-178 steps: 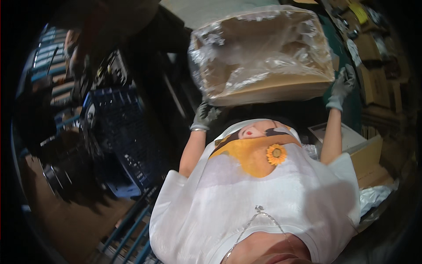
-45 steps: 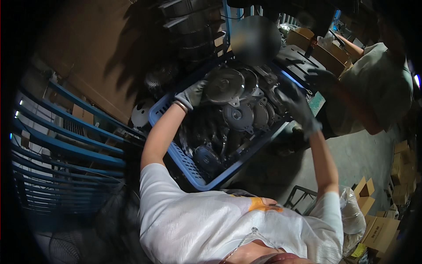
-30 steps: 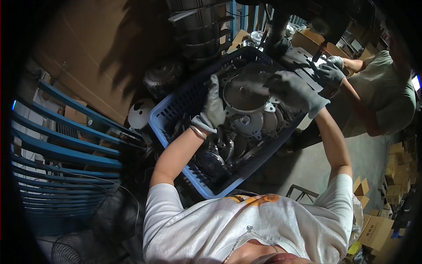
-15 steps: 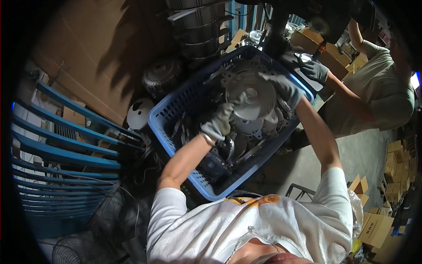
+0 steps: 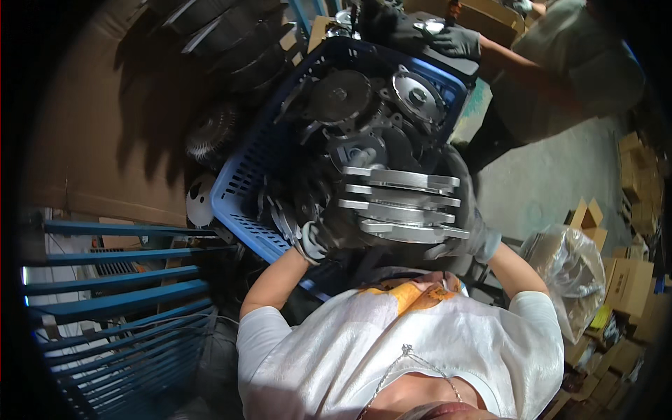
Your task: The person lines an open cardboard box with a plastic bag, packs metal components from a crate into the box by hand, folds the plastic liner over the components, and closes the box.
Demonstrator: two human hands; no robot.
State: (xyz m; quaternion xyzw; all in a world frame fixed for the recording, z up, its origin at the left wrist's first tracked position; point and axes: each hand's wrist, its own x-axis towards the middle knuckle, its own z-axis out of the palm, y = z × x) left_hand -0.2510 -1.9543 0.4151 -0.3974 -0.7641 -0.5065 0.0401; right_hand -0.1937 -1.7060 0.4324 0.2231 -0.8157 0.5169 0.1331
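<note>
A stack of several flat, round cast-metal covers [image 5: 406, 208] is tilted edge-on over the near part of a blue plastic basket [image 5: 225, 187]. My right hand [image 5: 470, 234], in a grey work glove, grips the stack at its right end and underneath. At the stack's left side is my gloved left hand [image 5: 316, 241], its fingers curled toward the covers and partly lost in shadow. Farther back in the basket lie more loose covers, among them a dark round cover [image 5: 341, 96] and a shiny silver one [image 5: 418, 96].
Beyond the basket's far right corner, a co-worker's gloved hand [image 5: 455, 42] holds a small shiny part. Blue slatted rails [image 5: 126, 273] stand at left. Finned metal parts [image 5: 213, 129] lie beside the basket. At right are a clear plastic bag [image 5: 570, 273] and cardboard boxes [image 5: 628, 287].
Both my hands have come back toward my body, bringing the stack of covers up on edge. The view has shifted, and the covers deeper in the basket now show.
</note>
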